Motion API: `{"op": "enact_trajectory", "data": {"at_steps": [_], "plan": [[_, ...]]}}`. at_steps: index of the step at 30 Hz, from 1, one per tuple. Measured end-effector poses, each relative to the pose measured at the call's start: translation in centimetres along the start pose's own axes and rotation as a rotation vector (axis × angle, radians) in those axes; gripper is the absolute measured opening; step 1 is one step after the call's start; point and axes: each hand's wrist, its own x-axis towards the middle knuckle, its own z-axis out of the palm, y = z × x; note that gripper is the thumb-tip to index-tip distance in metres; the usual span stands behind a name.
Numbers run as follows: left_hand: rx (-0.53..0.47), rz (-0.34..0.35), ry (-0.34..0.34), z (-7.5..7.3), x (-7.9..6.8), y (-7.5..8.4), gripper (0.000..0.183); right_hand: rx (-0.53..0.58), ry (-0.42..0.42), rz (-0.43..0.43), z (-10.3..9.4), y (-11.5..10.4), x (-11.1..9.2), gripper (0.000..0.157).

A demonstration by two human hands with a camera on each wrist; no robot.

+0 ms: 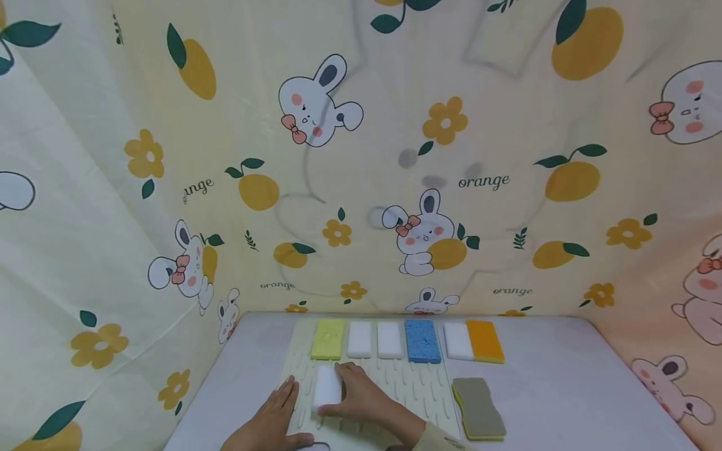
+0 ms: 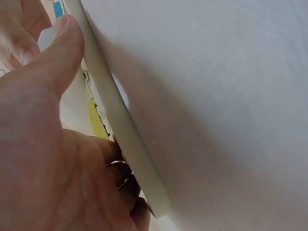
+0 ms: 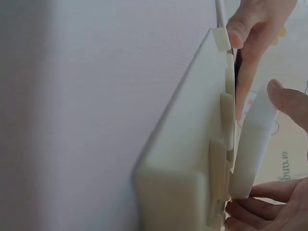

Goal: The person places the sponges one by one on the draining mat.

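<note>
Your right hand (image 1: 363,396) pinches the white block (image 1: 326,387); your left hand (image 1: 271,416) lies straight-fingered at eight o'clock. Overreaching could bump the twelve-o'clock yellow sponge (image 1: 327,339); contact underneath looks unclear.

Right fingers (image 3: 279,189) holding white block (image 3: 254,137), cream mat (image 3: 185,120), left fingers (image 3: 248,77) beyond

Bunny-print curtain (image 1: 383,163) behind and beside pale table (image 1: 555,376).

The head camera faces forward and down over the desk (image 1: 553,376), while close, tilted wrist views share the mat (image 3: 192,115).
</note>
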Motion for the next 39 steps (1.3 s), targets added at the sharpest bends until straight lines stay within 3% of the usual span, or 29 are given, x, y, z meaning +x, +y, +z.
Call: {"op": "enact_trajectory", "data": {"at_steps": [10, 23, 31, 39], "plan": [[0.003, -0.062, -0.023, 0.0, 0.2, 0.4, 0.123, -0.041, -0.032, 0.018, 0.1, -0.2, 0.7, 0.108], [0.015, -0.039, -0.025, 0.2, 0.4, 0.0, 0.124, -0.144, -0.014, -0.002, 0.3, -0.1, 0.9, 0.119], [0.034, 0.018, 0.003, 0.4, 0.3, -0.1, 0.121, -0.097, -0.033, 0.022, 0.0, -0.2, 0.7, 0.120], [0.020, -0.009, -0.004, 0.3, 0.3, 0.0, 0.123, -0.005, -0.044, 0.032, -0.2, 0.3, 0.4, 0.121]]}}
